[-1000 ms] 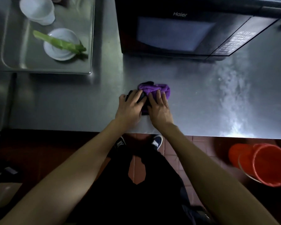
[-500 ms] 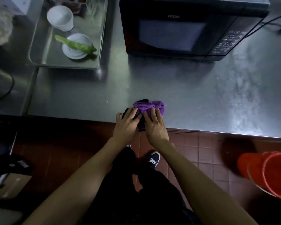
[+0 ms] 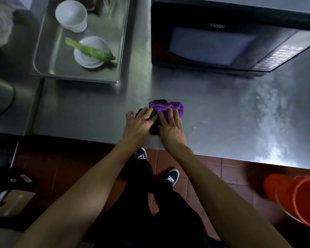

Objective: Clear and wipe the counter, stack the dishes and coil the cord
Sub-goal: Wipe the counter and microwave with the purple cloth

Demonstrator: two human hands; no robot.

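Left hand (image 3: pixel 139 125), right hand (image 3: pixel 170 128): 2 flat palms, straight fingers pressing crumpled purple-and-black cloth (image 3: pixel 166 108) onto stainless steel counter (image 3: pixel 222 113).

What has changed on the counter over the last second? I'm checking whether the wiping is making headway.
The purple cloth went toward the counter's near edge under both hands, then back out toward the microwave. The left hand and right hand press it flat throughout; nothing was let go. The tray, cups and bucket stayed put.
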